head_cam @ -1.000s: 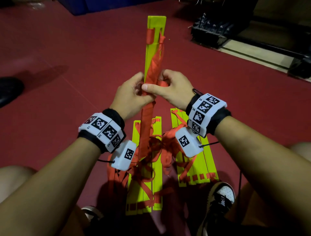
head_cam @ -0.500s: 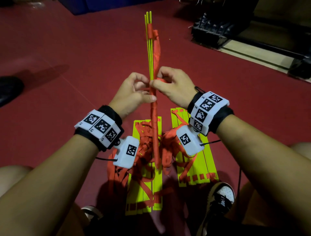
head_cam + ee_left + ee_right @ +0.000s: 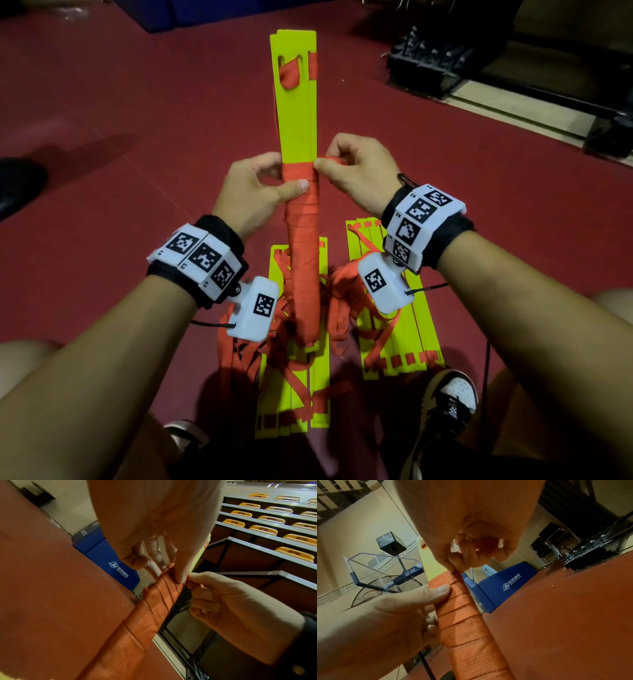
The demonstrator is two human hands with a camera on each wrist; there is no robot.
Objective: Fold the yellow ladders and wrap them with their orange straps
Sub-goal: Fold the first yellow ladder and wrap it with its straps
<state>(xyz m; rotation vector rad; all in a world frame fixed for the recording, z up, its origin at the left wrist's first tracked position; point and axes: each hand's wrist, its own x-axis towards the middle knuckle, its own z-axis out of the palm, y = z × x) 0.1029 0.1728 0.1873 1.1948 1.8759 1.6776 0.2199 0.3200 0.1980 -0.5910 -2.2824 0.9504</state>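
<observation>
- The red floor (image 3: pixel 102 113) spreads under everything, well below the two hands that meet at mid-height over it.
- Blue padded blocks (image 3: pixel 498 586) printed with a white sports logo stand on the floor far beyond the grip; a black rack (image 3: pixel 442 65) sits beyond and to the right of it.
- Two flat stacks of yellow rungs lie on the floor under the wrists, below the grip: the left stack (image 3: pixel 301 404) and the right stack (image 3: pixel 407 329), both tangled with loose orange webbing (image 3: pixel 342 291).
- The folded yellow ladder (image 3: pixel 296 113) is held up off the floor, its bare yellow length running away from the grip, with slots at the far end where a bit of strap passes through.
- The orange strap (image 3: pixel 303 246) is wound in overlapping turns round the bundle from its near end up to the grip; the topmost turn sits right between the two hands.
- The left hand (image 3: pixel 253 192) is curled round the bundle's left edge, its thumb pressed flat on the top turn of strap and its fingers behind.
- The right hand (image 3: pixel 356 171) touches the bundle's right edge and pinches the bunched free end of the strap between thumb and curled fingers (image 3: pixel 462 558).
- A black-and-white shoe (image 3: pixel 448 401) rests on the floor nearest the person, under the right forearm.
</observation>
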